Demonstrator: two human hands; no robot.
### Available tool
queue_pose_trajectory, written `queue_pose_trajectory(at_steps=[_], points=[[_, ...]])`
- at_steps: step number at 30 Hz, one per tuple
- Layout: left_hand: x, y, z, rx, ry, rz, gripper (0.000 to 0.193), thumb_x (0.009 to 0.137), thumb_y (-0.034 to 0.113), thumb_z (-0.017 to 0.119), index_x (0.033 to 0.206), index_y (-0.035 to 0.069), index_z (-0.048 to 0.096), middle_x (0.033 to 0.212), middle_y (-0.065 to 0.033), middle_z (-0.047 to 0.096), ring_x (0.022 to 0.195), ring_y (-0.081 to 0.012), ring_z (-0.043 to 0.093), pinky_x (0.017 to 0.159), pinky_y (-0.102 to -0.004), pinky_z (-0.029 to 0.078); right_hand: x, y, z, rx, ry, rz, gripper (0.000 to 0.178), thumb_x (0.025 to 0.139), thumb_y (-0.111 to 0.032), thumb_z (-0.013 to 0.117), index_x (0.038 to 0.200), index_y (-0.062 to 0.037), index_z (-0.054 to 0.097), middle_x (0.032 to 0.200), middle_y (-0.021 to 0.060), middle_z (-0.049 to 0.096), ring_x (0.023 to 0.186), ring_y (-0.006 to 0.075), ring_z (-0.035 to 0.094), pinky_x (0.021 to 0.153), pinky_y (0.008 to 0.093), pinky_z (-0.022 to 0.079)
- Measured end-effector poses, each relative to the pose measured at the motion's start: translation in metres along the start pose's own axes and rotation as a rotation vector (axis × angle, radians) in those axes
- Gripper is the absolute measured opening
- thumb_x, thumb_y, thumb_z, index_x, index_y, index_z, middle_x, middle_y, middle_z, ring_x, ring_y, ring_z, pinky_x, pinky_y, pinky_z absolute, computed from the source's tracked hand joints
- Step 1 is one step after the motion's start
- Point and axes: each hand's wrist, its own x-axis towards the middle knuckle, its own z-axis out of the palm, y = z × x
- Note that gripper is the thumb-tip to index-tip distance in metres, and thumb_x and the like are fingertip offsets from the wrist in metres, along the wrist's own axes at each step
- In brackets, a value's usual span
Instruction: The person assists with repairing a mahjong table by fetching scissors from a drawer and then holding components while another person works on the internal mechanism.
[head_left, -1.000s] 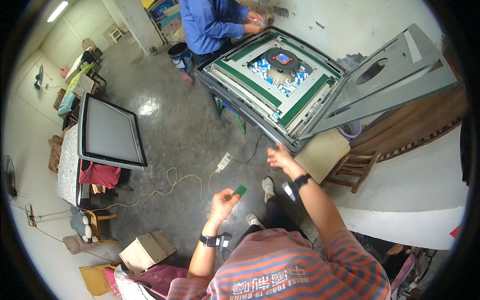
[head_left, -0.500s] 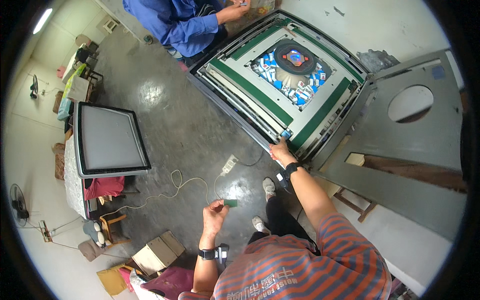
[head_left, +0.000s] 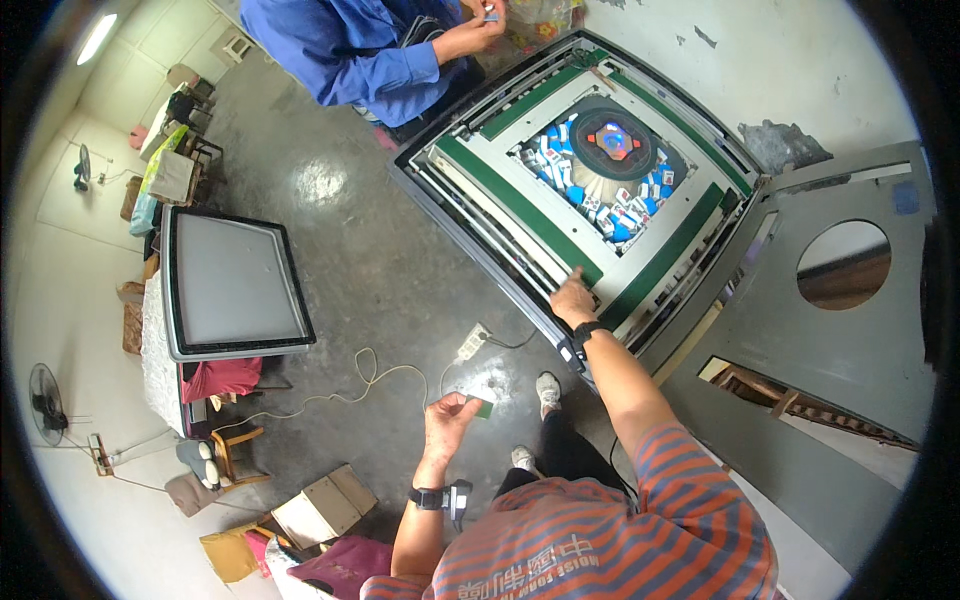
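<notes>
My left hand (head_left: 447, 425) is closed in a pinch, thumb against fingers, on a small flat green piece (head_left: 481, 408), held over the floor beside the table. My right hand (head_left: 574, 300) reaches over the near corner of an opened automatic mahjong table (head_left: 500, 196). Its index finger is stretched out and touches the end of a green strip (head_left: 590, 271) on the frame; the other fingers are bent and partly hidden. In the table's middle opening, blue-and-white mahjong tiles (head_left: 622, 232) lie jumbled around a dark round centre unit (head_left: 612, 142).
A grey panel (head_left: 740, 350) with cut-outs leans at the right against the table. A co-worker in a blue shirt (head_left: 360, 60) stands at the far side, handling something small. On the floor lie a power strip (head_left: 473, 341) and its cord. A framed tabletop (head_left: 235, 285) rests at the left.
My right hand has shifted from the table's outer corner inward onto the green strip's end, finger extended. My left hand keeps the green piece, now tilted differently. The whole view has shifted slightly.
</notes>
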Motion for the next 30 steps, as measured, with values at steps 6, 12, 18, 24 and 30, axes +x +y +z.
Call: queue_pose_trajectory(at_steps=[6,12,18,24,30], points=[[0.001,-0.005,-0.007,0.017,-0.025,-0.028,0.014,0.084,0.011,0.069,0.074,0.004,0.063,0.068,0.0023,0.061,0.062,-0.0045,0.052,0.057,-0.0207,0.041,0.01,0.01,0.002,0.046,0.042,-0.006,0.096,0.086,-0.03,0.059,0.143,0.0056,-0.009,0.107,0.0238,0.063,0.099,0.0339,0.063,0.08,0.0416,0.052],[0.009,-0.012,-0.01,0.066,-0.018,-0.068,0.011,0.082,0.01,0.069,0.075,0.003,0.066,0.072,0.0,0.066,0.064,-0.0043,0.055,0.059,-0.0206,0.042,0.014,-0.018,-0.005,0.053,0.051,-0.083,0.097,0.085,-0.03,0.059,0.141,0.0084,-0.011,0.109,0.0263,0.062,0.098,0.0361,0.063,0.084,0.0423,0.05],[0.017,-0.013,-0.005,0.094,-0.031,-0.063,0.014,0.081,0.013,0.071,0.073,0.003,0.065,0.067,0.0026,0.063,0.06,-0.0033,0.049,0.056,-0.0205,0.04,0.024,-0.019,0.002,0.144,0.043,0.079,0.104,0.082,-0.025,0.061,0.137,0.011,-0.02,0.103,0.0256,0.064,0.092,0.0342,0.065,0.079,0.0402,0.052],[0.023,-0.015,0.002,0.078,-0.06,-0.057,0.014,0.084,0.012,0.069,0.075,0.003,0.063,0.07,0.0015,0.062,0.065,-0.005,0.053,0.059,-0.0208,0.042,0.054,-0.043,0.007,0.209,0.0,-0.004,0.099,0.082,-0.022,0.06,0.139,0.0118,-0.013,0.098,0.0281,0.064,0.09,0.0345,0.066,0.075,0.0377,0.052],[0.025,0.0,0.0,0.168,-0.081,-0.088,0.016,0.084,0.013,0.07,0.074,0.004,0.062,0.068,0.0028,0.06,0.062,-0.0037,0.05,0.056,-0.0201,0.039,0.035,-0.015,-0.015,1.815,-0.099,-0.051,0.022,0.083,-0.009,0.069,0.104,-0.0048,0.064,0.085,0.0048,0.064,0.075,0.011,0.058,0.062,0.0272,0.049]])
